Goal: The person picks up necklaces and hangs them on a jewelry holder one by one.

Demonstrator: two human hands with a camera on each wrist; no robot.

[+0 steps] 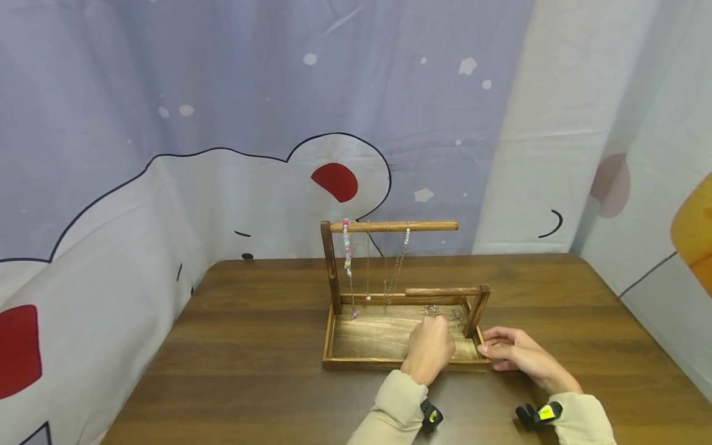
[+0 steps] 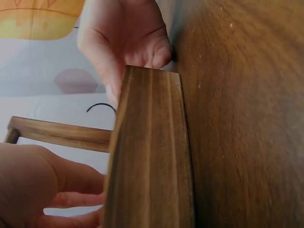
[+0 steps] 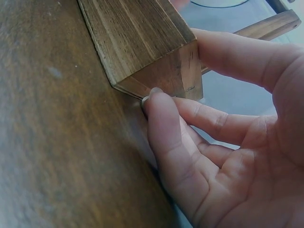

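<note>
A wooden jewelry stand (image 1: 364, 360) with a shallow tray base stands on the table. My left hand (image 1: 431, 346) reaches over its front wall into the tray, beside a small heap of silver-coloured chain jewelry (image 1: 431, 309) and another chain piece (image 1: 456, 316). In the left wrist view, the front wall (image 2: 147, 156) hides the fingertips of my left hand (image 2: 42, 185), so anything between them is out of sight. My right hand (image 1: 520, 355) grips the tray's right end. In the right wrist view, one digit of my right hand (image 3: 237, 142) lies at the rim and others press the end wall (image 3: 161, 78) lower down.
From the tall crossbar (image 1: 428, 226) hang a colourful bead necklace (image 1: 347, 247), thin chains with pendants (image 1: 368, 298) and a chain with white beads (image 1: 406, 238). A lower crossbar (image 1: 442, 291) rises at the right. Patterned curtain (image 1: 267, 123) surrounds the brown table (image 1: 250, 346).
</note>
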